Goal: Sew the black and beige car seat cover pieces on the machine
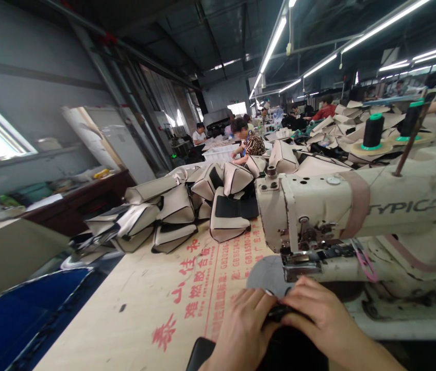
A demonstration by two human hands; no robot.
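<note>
Both hands are close together in front of the sewing machine (pixel 318 201), just below its arm. My left hand (pixel 243 327) is closed with its fingertips on a black workpiece (pixel 293 345). From the other side my right hand (pixel 318 312) pinches the same black workpiece, thumb toward me. What kind of piece it is cannot be made out, as the hands cover much of it and it runs off the bottom of the view. A grey rounded plate (pixel 266 275) lies just beyond my fingertips. One dark corner (pixel 200 353) shows left of my left wrist.
A heap of beige sewn covers (pixel 175 203) with black edging lies on the plywood table (pixel 136 304). Black thread spools (pixel 373 131) stand behind the machine. A blue-lined container (pixel 48 309) is at the left. Co-workers (pixel 249 141) sit farther back.
</note>
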